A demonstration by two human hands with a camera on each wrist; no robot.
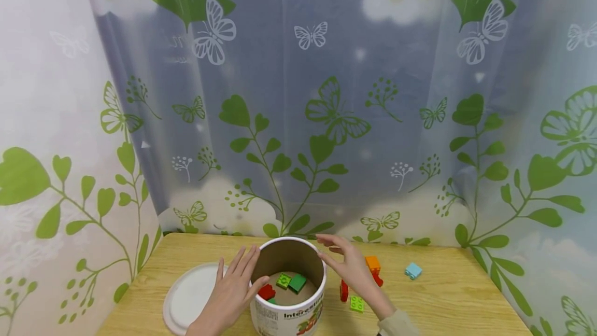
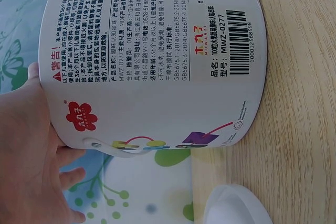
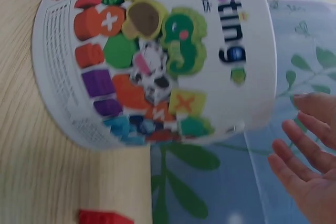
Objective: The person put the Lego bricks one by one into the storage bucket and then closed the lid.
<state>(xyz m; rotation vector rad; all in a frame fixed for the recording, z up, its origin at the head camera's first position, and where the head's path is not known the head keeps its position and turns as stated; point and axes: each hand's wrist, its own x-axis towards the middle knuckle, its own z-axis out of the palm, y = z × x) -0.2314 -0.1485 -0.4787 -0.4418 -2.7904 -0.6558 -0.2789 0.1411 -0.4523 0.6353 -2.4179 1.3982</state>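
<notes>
A white round bucket (image 1: 268, 320) with printed sides stands upright, its top uncovered. On its floor lie a red block (image 1: 267, 292), a light green block (image 1: 283, 280) and a dark green block (image 1: 297, 283); a bit of teal shows by the near wall. My left hand (image 1: 235, 289) is at the bucket's left rim with fingers extended; in the left wrist view that hand (image 2: 31, 119) lies along the bucket's upper edge. Across the opening, my right hand (image 1: 352, 268) hovers beside the right rim, fingers loosely bent and holding nothing. The right wrist view shows this hand (image 3: 310, 161) apart from the bucket wall.
A white lid (image 1: 186, 299) lies left of the bucket, partly behind the left arm. To the right are an orange block (image 1: 372, 264), red pieces (image 1: 344, 290), a lime green block (image 1: 356, 304) and a light blue block (image 1: 413, 271). A patterned curtain (image 1: 289, 118) rises behind the wooden table (image 1: 457, 294).
</notes>
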